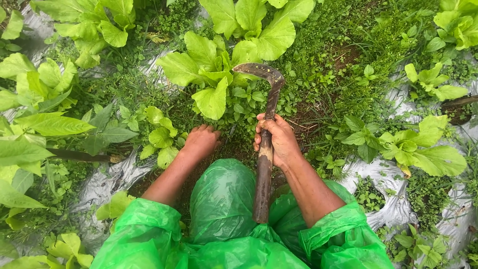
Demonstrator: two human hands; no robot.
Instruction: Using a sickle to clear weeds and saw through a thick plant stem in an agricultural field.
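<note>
My right hand [278,140] grips the wooden handle of a sickle [265,124]. Its dark curved blade hooks left over a leafy green plant [214,69] ahead of me. My left hand [200,142] reaches down into the low weeds at the base of that plant, fingers curled into the growth; what they hold is hidden. Both arms come out of green plastic raincoat sleeves [149,229], and a green-covered knee [221,194] is between them.
Silver plastic mulch sheet [393,199] covers the soil at right and left. More broad-leafed plants [423,147] grow through it on all sides. Dense small weeds [348,60] fill the gaps. A dark hose or stem [79,156] lies at left.
</note>
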